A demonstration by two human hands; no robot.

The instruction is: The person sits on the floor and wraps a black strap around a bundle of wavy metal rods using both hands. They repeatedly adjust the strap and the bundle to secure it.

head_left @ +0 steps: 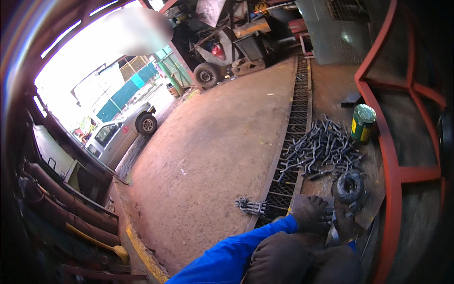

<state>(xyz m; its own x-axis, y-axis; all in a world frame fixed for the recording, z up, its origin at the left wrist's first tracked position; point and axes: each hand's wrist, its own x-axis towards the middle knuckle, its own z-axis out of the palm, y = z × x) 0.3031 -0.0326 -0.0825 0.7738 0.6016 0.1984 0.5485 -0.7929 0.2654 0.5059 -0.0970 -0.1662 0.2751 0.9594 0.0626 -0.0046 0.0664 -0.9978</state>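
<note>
Low in front of my bent knees, my left hand (309,215), in a dark glove, closes over the ends of some grey metal rods (327,214). Close beside it on the right, my right hand (346,223) is closed at the same rods. A pale, shiny strip (335,233) shows under its fingers; what it grips is mostly hidden. A flat grey plate (299,202) lies beneath my left hand. Just beyond my right hand sits a dark, shiny ring-shaped coil (350,186). Farther off, a heap of bent metal rods (324,146) lies on the ground.
A green tin (363,124) stands by the heap. A metal grating (294,123) runs along the floor, with a bundle of bent rods (251,207) at its left edge. A red metal frame (388,165) rises at right. A pickup truck (120,135) and a wheel (206,75) are farther away.
</note>
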